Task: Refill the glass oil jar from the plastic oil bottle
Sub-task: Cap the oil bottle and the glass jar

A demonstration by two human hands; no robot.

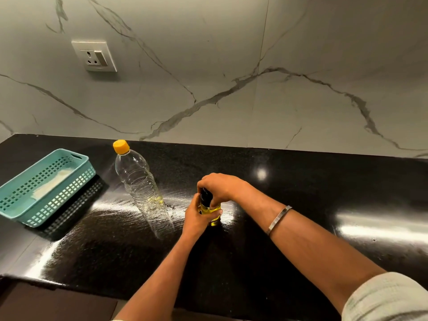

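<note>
The glass oil jar point(212, 210) stands upright on the black counter point(301, 193), with yellow oil showing through its side. My left hand point(196, 220) grips the jar's body from the left. My right hand point(220, 187) curls over its black top point(205, 196) from above. To the left stands the clear plastic oil bottle point(139, 184), upright, with its yellow cap point(121, 146) on and only a little oil at the bottom. Neither hand touches it.
A teal perforated basket point(20, 205) with a pale cloth inside sits at the counter's left end. A marble wall with a white socket point(95, 55) rises behind. The counter's front edge runs along the lower left.
</note>
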